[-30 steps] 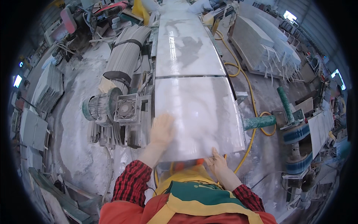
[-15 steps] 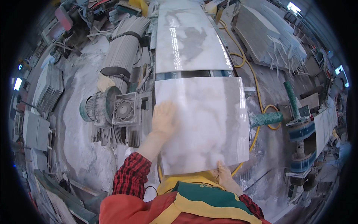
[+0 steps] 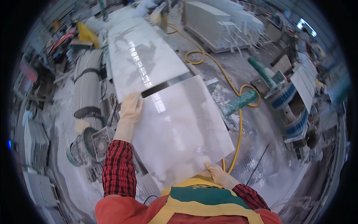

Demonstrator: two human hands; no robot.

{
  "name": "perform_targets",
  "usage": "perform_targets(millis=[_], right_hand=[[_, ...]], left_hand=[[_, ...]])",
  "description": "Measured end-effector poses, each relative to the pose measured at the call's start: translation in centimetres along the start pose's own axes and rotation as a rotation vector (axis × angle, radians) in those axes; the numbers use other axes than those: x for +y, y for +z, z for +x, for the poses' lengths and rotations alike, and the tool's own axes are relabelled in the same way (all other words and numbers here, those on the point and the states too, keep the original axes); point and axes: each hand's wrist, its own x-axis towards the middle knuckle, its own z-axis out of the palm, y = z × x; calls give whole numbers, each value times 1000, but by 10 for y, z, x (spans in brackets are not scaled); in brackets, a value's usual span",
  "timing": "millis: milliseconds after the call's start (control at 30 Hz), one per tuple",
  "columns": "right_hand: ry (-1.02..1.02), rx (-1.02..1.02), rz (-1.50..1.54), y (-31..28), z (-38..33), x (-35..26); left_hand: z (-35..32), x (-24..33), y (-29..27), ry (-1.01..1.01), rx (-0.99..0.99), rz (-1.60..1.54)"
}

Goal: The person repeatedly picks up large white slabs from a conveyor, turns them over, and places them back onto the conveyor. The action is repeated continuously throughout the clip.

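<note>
A polished white stone slab (image 3: pixel 179 130) with faint grey clouding lies in front of me, its near edge close to my body. My left hand (image 3: pixel 130 110), in a pale rubber glove, is at the slab's far left corner, with its fingers lying over the edge. At the near edge, toward the right corner, my gloved right hand (image 3: pixel 220 175) grips the slab with the thumb on top; its other fingers are hidden underneath. Beyond a narrow dark gap lies a second glossy slab (image 3: pixel 145 56) with grey patches.
A yellow hose (image 3: pixel 238 138) loops along the floor on the right, past a green roller (image 3: pixel 239 102). To the left stand a dusty motor (image 3: pixel 84 143) and a strapped grey bundle (image 3: pixel 87 82). Stacked pale slabs (image 3: pixel 209 22) stand at the far right.
My left hand has moved from the slab's top face to its far left corner. The right hand stays at the near edge. The whole view has turned to the right.
</note>
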Motion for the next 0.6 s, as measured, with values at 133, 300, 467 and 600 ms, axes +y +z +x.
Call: perform_targets(millis=[133, 300, 467, 600], right_hand=[[-34, -18, 73, -7, 3, 9], [-254, -123, -50, -14, -1, 21], [-396, -208, -221, -20, 0, 21], [-598, -161, -473, -50, -12, 12]], left_hand=[[30, 47, -1, -293, -357, -187], [40, 43, -7, -278, -471, -98], [29, 95, -99, -191, -299, 75], [36, 147, -155, -299, -192, -170]])
